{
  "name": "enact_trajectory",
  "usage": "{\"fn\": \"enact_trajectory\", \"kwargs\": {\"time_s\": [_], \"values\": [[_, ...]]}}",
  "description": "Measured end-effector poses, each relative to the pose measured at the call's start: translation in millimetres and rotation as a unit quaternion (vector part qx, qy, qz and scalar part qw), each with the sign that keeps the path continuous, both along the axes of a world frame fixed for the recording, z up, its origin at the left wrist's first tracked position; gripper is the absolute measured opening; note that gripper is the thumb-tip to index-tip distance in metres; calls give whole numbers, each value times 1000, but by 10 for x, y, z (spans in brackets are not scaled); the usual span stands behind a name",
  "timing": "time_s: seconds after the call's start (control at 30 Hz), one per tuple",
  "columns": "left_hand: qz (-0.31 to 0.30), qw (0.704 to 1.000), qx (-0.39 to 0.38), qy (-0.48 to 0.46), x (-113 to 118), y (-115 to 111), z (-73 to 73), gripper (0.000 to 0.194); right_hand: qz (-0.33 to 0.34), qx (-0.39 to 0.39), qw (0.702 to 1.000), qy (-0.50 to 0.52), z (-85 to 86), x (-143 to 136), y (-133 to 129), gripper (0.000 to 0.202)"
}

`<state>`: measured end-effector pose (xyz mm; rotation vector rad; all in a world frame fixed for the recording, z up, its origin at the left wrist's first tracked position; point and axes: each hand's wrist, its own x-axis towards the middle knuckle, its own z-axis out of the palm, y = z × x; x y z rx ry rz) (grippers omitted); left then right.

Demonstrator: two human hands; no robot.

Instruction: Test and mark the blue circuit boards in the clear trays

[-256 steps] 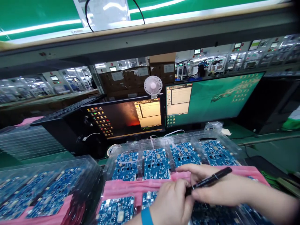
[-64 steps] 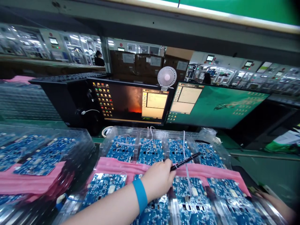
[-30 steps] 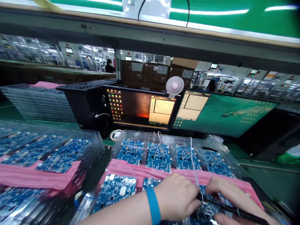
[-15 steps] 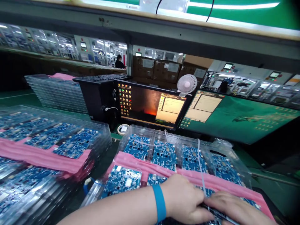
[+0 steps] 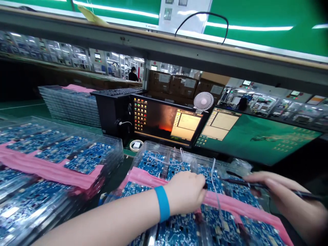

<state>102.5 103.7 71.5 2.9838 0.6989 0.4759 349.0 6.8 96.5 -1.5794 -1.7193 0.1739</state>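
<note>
My left hand (image 5: 186, 191), with a blue wristband (image 5: 162, 204), is closed above the clear tray of circuit boards. A dark bit shows at its fingertips, but what it holds is hidden. My right hand (image 5: 284, 193) is at the right edge of the tray, its fingers closed round a slim black pen-like tool (image 5: 238, 182) whose tip points left over the boards. Blue circuit boards (image 5: 179, 229) fill the tray (image 5: 200, 157) in two rows, with a pink foam strip (image 5: 230, 201) between them. A thin white cable (image 5: 214, 177) lies across the boards.
To the left stand stacked clear trays of boards (image 5: 88, 158) with pink foam (image 5: 51, 167). Behind are a black computer case (image 5: 110, 112), two monitors (image 5: 164, 119), a small white fan (image 5: 203, 101) and a tape roll (image 5: 133, 146). A shelf (image 5: 164, 44) crosses above.
My hands were together low over the tray's front right. Now they are apart: the left has moved up and left, the right up and right, with the black tool showing clearly.
</note>
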Motion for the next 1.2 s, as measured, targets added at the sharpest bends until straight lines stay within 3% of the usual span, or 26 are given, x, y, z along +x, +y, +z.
{"fn": "enact_trajectory", "kwargs": {"time_s": [0.1, 0.17, 0.23, 0.33, 0.5, 0.77, 1.2], "values": [[13, 999, 23, 48, -292, 61, -58, 10, 23, -76, 994, 71, 98, -311, 419, 35], [34, 996, 26, 78, -491, 123, -166, 7, 29, -99, 988, 115, 68, -592, 728, 32], [65, 993, 21, 96, -657, 192, -294, 4, 40, -100, 982, 153, -24, -891, 1036, 28], [91, 991, 3, 102, -807, 270, -466, 5, 37, -118, 984, 130, -209, -1307, 1458, 21], [93, 990, -23, 101, -849, 297, -594, 10, 36, -137, 987, 81, -451, -1762, 1918, 22], [89, 992, -48, 71, -840, 296, -644, 10, 15, -176, 983, 45, -692, -1863, 2048, 23], [85, 990, -99, 53, -829, 295, -649, 6, -6, -164, 984, 72, -843, -1749, 2100, 22]]}}
